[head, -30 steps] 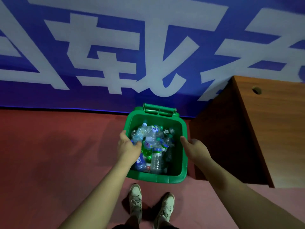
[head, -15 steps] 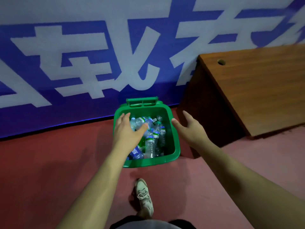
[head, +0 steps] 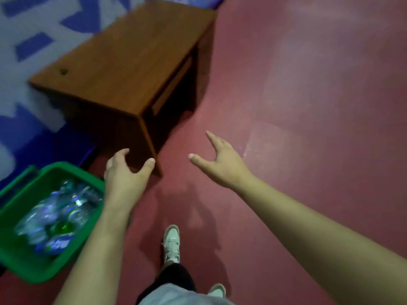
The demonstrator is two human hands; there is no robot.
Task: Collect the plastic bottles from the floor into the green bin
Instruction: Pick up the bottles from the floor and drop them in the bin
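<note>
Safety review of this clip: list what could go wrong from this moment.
1. The left hand, open and empty, hangs close to the side panel of the wooden desk in this view; a swing could knock against it.
2. The green bin stands loaded with bottles near the shoe; a careless step could tip it and spill them.

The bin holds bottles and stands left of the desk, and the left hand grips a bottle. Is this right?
Not quite: in the head view the left hand is empty, its fingers loose around nothing. The bin does hold bottles and stands left of the desk.
</note>
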